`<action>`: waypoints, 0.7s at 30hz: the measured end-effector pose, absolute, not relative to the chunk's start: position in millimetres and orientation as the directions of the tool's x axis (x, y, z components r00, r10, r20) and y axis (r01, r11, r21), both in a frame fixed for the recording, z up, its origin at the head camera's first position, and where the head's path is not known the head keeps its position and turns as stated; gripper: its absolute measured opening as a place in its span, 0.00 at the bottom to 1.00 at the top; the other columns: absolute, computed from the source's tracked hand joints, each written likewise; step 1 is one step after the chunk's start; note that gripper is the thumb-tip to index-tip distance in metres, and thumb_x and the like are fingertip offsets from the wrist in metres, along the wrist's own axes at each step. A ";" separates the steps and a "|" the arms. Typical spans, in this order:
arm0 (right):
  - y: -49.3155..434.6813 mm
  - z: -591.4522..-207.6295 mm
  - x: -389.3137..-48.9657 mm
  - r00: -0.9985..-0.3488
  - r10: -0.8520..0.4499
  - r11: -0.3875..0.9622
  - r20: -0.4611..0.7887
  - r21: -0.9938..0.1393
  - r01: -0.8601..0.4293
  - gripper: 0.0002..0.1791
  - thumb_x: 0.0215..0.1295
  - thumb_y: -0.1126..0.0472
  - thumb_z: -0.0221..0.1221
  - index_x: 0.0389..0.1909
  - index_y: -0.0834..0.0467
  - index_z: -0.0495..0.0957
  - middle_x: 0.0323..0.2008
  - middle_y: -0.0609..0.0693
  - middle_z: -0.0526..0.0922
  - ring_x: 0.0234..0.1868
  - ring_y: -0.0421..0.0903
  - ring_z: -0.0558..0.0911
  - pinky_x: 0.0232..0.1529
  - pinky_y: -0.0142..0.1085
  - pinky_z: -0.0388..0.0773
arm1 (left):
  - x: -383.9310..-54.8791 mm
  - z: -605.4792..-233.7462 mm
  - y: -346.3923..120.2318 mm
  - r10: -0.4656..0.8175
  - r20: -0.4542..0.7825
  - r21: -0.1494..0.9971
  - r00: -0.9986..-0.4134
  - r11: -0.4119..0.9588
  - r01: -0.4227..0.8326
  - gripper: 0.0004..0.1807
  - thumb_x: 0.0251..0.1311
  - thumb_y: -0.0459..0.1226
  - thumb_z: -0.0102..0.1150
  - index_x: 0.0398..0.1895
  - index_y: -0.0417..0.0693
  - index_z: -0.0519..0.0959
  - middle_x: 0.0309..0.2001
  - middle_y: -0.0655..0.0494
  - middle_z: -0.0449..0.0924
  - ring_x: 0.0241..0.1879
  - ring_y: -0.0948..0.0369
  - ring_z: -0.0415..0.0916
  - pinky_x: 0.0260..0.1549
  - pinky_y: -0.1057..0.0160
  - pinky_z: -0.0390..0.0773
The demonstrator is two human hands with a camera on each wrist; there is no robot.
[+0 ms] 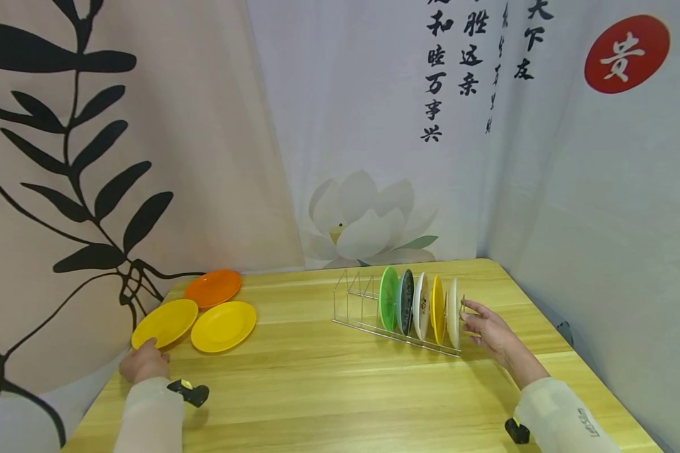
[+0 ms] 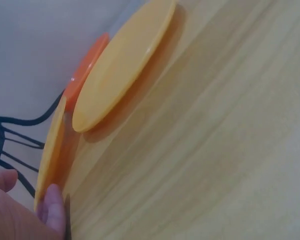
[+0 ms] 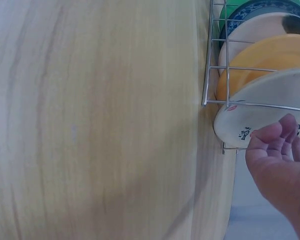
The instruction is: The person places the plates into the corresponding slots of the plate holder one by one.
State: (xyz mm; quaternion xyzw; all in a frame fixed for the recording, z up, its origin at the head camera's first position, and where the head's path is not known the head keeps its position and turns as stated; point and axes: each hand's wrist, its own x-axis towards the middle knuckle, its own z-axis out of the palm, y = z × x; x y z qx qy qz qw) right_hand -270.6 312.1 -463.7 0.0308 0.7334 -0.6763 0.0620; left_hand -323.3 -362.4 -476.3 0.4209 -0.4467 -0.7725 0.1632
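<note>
At the left of the table, my left hand [image 1: 145,363] grips the near edge of a yellow plate [image 1: 165,322]. The left wrist view has the thumb on one side of that rim and the fingers [image 2: 54,212] on the other. Beside it lie a second yellow plate [image 1: 224,327] and an orange plate [image 1: 213,288]. My right hand [image 1: 493,333] pinches the end wire of a metal dish rack [image 1: 396,337]. Right by its fingertips stands a white plate [image 3: 262,112] with small dark and red marks, upright in the rack.
Left of the white plate in the rack stand a yellow plate [image 1: 437,309], a white patterned plate [image 1: 421,306], a dark blue patterned plate [image 1: 405,302] and a green plate [image 1: 388,299]. Printed curtains [image 1: 374,126] hang behind the wooden table [image 1: 317,390].
</note>
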 end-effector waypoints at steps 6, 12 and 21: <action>311.4 -462.9 -270.9 -0.990 -0.040 0.087 -0.133 -0.988 0.129 0.34 0.79 0.58 0.46 0.78 0.63 0.43 0.48 0.47 0.70 0.44 0.41 0.73 0.42 0.36 0.74 | -328.8 -479.0 -367.0 -0.623 -0.515 0.798 -0.588 -0.600 -0.062 0.33 0.65 0.40 0.62 0.73 0.59 0.63 0.60 0.68 0.67 0.57 0.66 0.65 0.41 0.74 0.79; 311.8 -462.6 -270.8 -0.990 -0.038 0.088 -0.133 -0.988 0.130 0.35 0.79 0.58 0.47 0.77 0.64 0.44 0.48 0.48 0.70 0.44 0.41 0.74 0.44 0.37 0.75 | -330.1 -480.3 -366.9 -0.638 -0.501 0.798 -0.584 -0.602 -0.026 0.32 0.63 0.38 0.64 0.70 0.55 0.67 0.48 0.64 0.72 0.50 0.65 0.72 0.34 0.76 0.80; 311.7 -461.2 -270.7 -0.990 -0.040 0.084 -0.132 -0.988 0.128 0.35 0.78 0.58 0.48 0.77 0.64 0.44 0.49 0.48 0.68 0.43 0.40 0.74 0.41 0.34 0.76 | -336.1 -482.5 -367.2 -0.669 -0.480 0.815 -0.568 -0.579 -0.008 0.20 0.65 0.35 0.62 0.59 0.53 0.71 0.37 0.63 0.73 0.34 0.66 0.71 0.31 0.76 0.77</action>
